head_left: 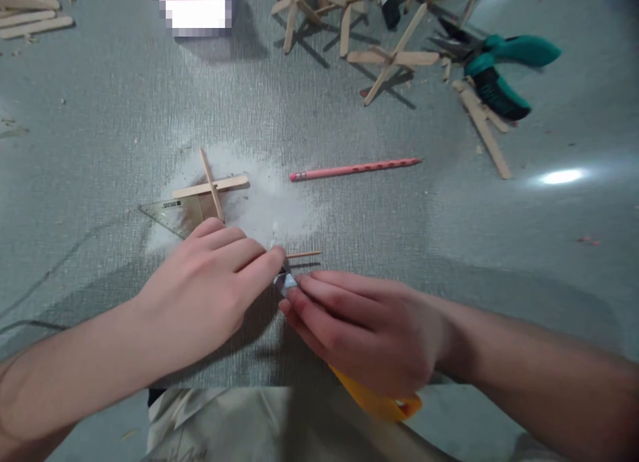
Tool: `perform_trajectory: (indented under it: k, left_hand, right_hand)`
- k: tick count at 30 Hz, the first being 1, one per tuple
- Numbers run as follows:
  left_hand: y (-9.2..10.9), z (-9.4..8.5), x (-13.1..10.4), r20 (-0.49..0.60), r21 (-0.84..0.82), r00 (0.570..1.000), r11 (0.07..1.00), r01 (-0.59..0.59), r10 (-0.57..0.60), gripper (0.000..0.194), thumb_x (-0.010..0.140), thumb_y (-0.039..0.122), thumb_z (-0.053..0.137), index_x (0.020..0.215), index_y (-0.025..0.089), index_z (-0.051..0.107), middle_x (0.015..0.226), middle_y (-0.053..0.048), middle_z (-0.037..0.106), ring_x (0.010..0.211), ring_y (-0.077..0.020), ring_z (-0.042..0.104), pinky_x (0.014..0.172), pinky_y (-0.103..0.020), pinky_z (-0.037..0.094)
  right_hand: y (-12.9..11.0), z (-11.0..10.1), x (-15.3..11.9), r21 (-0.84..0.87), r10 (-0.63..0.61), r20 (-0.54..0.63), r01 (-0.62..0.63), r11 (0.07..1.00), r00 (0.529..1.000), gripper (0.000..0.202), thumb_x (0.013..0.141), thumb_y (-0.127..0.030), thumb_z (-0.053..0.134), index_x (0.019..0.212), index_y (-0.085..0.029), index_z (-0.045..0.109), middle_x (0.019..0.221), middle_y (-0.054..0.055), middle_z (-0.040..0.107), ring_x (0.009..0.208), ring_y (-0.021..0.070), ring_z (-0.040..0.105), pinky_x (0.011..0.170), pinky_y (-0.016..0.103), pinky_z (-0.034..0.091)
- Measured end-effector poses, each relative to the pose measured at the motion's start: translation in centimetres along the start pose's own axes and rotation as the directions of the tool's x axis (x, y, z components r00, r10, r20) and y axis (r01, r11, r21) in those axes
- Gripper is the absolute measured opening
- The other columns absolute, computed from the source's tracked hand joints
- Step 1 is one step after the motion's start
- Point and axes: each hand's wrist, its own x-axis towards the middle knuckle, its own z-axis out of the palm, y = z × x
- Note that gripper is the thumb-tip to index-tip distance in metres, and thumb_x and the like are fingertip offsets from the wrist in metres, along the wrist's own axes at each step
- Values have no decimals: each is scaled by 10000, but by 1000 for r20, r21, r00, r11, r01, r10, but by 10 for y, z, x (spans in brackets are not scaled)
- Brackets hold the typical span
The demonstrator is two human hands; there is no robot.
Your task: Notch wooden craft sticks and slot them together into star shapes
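1. I have my left hand (214,282) pinching a slim wooden stick (305,254) above the table's near side (449,242).
2. My right hand (369,322) grips a yellow-handled tool (372,397), its metallic tip just beside the left fingertips.
3. Left and beyond, crossed craft sticks (229,184) overlap a transparent set square (188,212).
4. Farther right lie a pink pencil (349,170) and green-handled pliers (492,59).

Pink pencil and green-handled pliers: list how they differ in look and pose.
Colour: the pencil is pink; the pliers have green and black handles with dark jaws.
Shape: the pencil is one slim, straight rod; the pliers fork into two spread handles.
Place: the pencil lies apart from the wooden sticks; the pliers lie right beside some.
Shared: both rest unheld on the table.
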Motion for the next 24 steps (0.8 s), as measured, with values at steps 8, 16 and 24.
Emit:
perform_trajectory:
  k: [8, 16, 24]
  left_hand:
    - [0, 0, 2, 95, -17, 995, 1000, 3, -2, 347, 785, 5, 436, 983, 120, 697, 830, -81, 722, 739, -255, 667, 662, -390, 498]
    - [-1, 3, 1, 102, -29, 995, 999, 27, -23, 306, 808, 2, 407, 935, 151, 642, 812, -68, 704, 724, -226, 652, 685, -363, 504]
    - [-5, 5, -1, 57, -75, 993, 991, 109, -105, 215, 888, 39, 433, 948, 144, 611, 745, -41, 656, 685, -204, 605, 671, -339, 473]
  right_hand:
    - [7, -3, 4, 27, -107, 23, 106, 994, 994, 134, 943, -154, 656, 926, -86, 769, 955, 70, 746, 888, 210, 713, 860, 351, 671]
    - [12, -7, 7, 195, -86, 37, 77, 978, 996, 126, 892, -157, 725, 936, -41, 746, 950, 134, 749, 852, 233, 728, 852, 386, 664]
    - [23, -20, 8, 118, -47, -30, 50, 992, 998, 155, 941, -162, 629, 837, -214, 731, 846, 20, 720, 715, 158, 652, 603, 303, 609]
